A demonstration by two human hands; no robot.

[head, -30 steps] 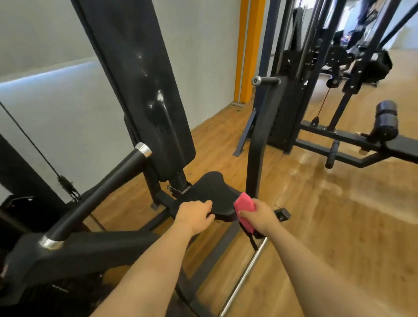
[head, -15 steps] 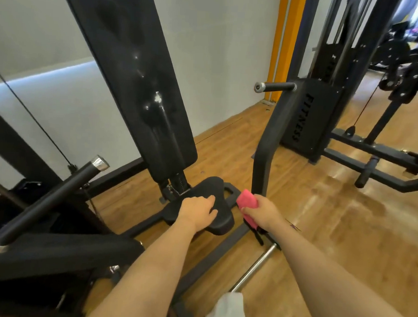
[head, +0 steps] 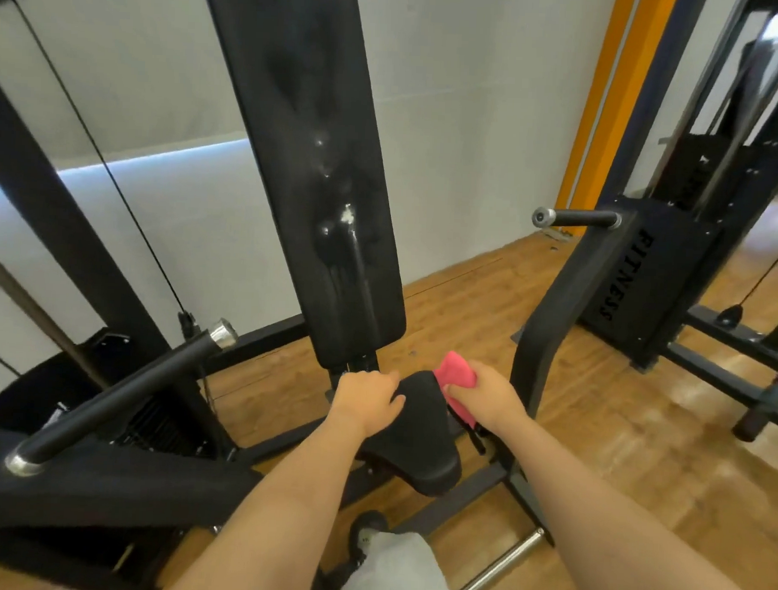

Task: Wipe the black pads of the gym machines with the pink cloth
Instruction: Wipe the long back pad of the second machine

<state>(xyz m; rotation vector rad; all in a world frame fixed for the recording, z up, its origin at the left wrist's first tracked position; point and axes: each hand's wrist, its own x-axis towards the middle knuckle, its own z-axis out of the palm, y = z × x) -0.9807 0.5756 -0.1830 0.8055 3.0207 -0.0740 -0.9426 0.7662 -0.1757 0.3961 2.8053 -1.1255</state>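
Gripping the bunched pink cloth (head: pixel 457 378) in curled fingers, right hand (head: pixel 489 399) holds it at the 1 o'clock edge of the seat pad (head: pixel 421 443); left hand (head: pixel 367 401) curls over its 11 o'clock edge. Back pad (head: pixel 317 158) upright at 12.

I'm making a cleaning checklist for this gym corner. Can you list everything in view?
back pad: 1, black, upright at centre, smudged
seat pad: 1, black, below the back pad
pink cloth: 1, pink, at the seat pad's right edge
left handle bar: 1, black with chrome ends, left of the seat pad
right handle bar: 1, black with chrome tip, right
weight-stack cover: 1, black, lettered FITNESS, right
column: 1, orange, by the wall
floor: wood, underneath
left hand: 1, gripping the seat pad's rear
right hand: 1, holding the pink cloth
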